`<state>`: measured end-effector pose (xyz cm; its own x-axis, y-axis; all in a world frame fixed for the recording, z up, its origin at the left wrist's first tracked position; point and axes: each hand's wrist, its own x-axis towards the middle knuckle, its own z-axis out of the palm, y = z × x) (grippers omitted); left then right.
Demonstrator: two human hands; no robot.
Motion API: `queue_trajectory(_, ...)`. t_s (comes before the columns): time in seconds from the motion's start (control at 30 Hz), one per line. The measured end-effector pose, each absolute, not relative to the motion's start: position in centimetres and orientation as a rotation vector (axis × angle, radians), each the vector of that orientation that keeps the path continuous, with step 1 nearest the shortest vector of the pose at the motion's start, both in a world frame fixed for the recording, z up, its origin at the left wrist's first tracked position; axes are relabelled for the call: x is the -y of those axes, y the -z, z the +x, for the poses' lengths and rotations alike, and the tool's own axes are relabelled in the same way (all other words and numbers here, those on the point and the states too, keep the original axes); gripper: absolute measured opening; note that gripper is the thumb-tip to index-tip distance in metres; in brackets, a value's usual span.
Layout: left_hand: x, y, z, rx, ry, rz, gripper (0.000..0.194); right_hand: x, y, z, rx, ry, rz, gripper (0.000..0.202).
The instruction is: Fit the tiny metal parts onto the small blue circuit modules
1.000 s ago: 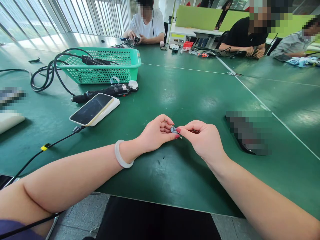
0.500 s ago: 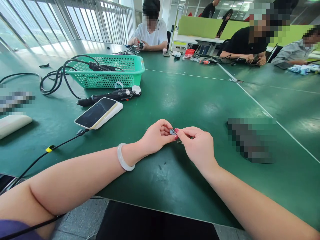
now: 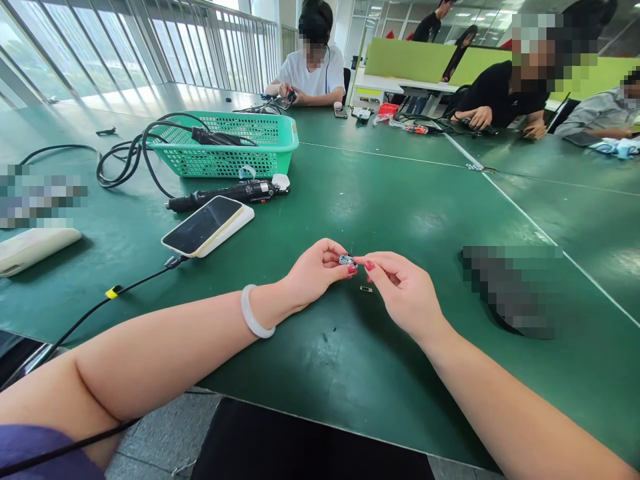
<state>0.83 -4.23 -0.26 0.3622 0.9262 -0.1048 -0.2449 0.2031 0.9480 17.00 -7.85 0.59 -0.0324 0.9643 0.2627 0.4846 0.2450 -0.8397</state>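
Note:
My left hand is closed in a pinch, holding a small blue-grey component between thumb and fingertips. It looks like a tiny electronic part, too small to name exactly. My right hand comes in from the other side, its index fingertip at the part's right end. The thumb of that hand is apart from the index finger, and nothing shows between them. Just below the fingertips, a small flat metallic piece lies on the green table.
A phone rests on a white block at left, with a cable. Behind it lies a black electric screwdriver before a green basket holding cables. A dark blurred object is at right. Several people sit or stand beyond.
My right thumb has drawn back from the component, leaving the index fingertip against it. More of the part and the metallic piece shows. The whole view has shifted slightly.

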Motion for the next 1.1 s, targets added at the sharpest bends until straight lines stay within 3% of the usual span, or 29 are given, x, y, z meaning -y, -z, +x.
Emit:
queue_trajectory(0.33,4.0,0.2,0.7,-0.958,-0.960,1.003,0.026,6.5,0.2,19.9,2.128,-0.601,-1.655,0.010)
queue_trajectory(0.8,3.8,0.3,0.3,-1.001,-0.850,1.139,0.023,6.6,-0.2,19.1,2.173,-0.568,-1.617,0.023)
queue_trajectory(1.1,3.7,0.4,0.4,-0.999,-0.840,1.136,0.023,6.8,0.0,20.2,2.419,-0.375,-1.537,0.027)
